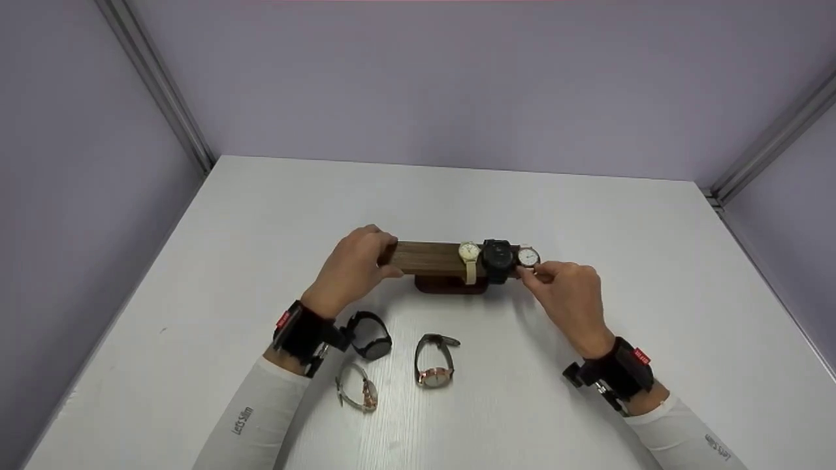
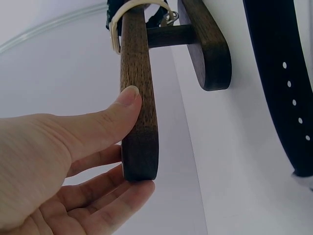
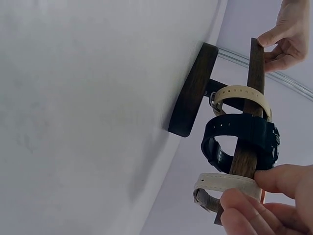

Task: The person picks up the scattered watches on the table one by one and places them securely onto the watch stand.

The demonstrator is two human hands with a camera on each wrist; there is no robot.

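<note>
Six watches [image 1: 498,259]; one wooden stand [image 1: 428,258]; two hands [image 1: 353,267].

White table [image 1: 261,215] under both hands; pale lilac walls [image 1: 457,78] beyond them and to either side; grey metal corner posts [image 1: 157,78]; even, soft light.

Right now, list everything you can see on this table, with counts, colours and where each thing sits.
Wooden watch stand: one, dark brown, table centre.
Watches on the stand: three; cream-strapped, black, white-faced at the right end.
Loose watches: three, nearer the person; black, rose-gold with dark strap, pale-strapped.
Table: one, white.
Left hand: holds the stand's left end.
Right hand: pinches the white-faced watch.
</note>
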